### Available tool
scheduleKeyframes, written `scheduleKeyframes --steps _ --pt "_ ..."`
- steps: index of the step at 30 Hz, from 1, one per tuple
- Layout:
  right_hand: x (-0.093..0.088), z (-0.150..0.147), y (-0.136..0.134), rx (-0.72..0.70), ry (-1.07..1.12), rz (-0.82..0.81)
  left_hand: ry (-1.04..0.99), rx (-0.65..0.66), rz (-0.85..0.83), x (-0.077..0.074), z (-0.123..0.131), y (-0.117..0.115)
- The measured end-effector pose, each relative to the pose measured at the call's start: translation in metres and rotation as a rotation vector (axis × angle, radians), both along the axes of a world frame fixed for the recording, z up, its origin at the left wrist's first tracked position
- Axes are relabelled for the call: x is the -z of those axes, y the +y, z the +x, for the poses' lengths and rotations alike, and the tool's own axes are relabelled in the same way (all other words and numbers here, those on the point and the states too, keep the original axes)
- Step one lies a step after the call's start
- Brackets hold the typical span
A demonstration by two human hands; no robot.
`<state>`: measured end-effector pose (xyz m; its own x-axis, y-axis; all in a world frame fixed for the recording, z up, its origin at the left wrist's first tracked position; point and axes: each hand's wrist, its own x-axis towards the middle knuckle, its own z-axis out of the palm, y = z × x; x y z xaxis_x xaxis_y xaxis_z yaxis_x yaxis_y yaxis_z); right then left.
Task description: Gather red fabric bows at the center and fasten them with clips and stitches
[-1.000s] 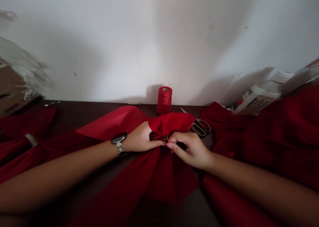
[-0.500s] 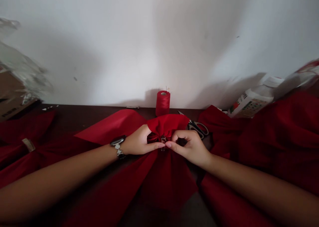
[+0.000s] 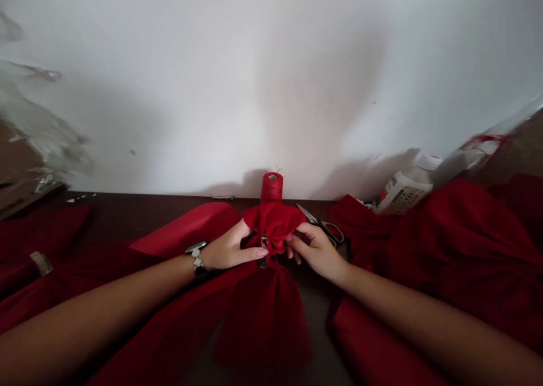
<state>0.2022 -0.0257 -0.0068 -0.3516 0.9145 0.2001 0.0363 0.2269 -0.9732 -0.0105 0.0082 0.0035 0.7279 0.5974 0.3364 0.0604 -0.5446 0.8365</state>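
A gathered piece of red fabric (image 3: 265,312) lies on the dark table (image 3: 139,211), cinched at its middle by a small metal clasp (image 3: 264,250). My left hand (image 3: 229,249), with a watch on the wrist, is closed on the gathered fabric at the clasp, its index finger touching it. From the right, my right hand (image 3: 314,249) pinches the bunched fabric beside the clasp. The upper part of the fabric (image 3: 274,219) fans out above both hands.
A red thread spool (image 3: 271,187) stands by the white wall, with scissors (image 3: 320,225) just to its right. More red fabric (image 3: 445,244) is piled at right, with a printed white packet (image 3: 401,191) behind it. Another clasped red piece (image 3: 40,261) lies at left.
The fabric's gathered middle is drawn tighter, and the lower part hangs narrower. Both hands have shifted a little left and back. The view has tilted down.
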Motion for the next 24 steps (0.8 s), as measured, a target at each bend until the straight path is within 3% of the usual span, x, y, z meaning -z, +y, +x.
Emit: scheduleKeyframes --steps 8,24 --pt "0.0018 0.0031 0.0027 -0.072 -0.035 0.022 -0.01 0.159 -0.009 -0.002 0.0048 -0.0043" --pt "0.0022 0.0002 0.0048 -0.125 -0.052 0.166 0.063 0.16 0.044 0.0018 0.0028 -0.0032"
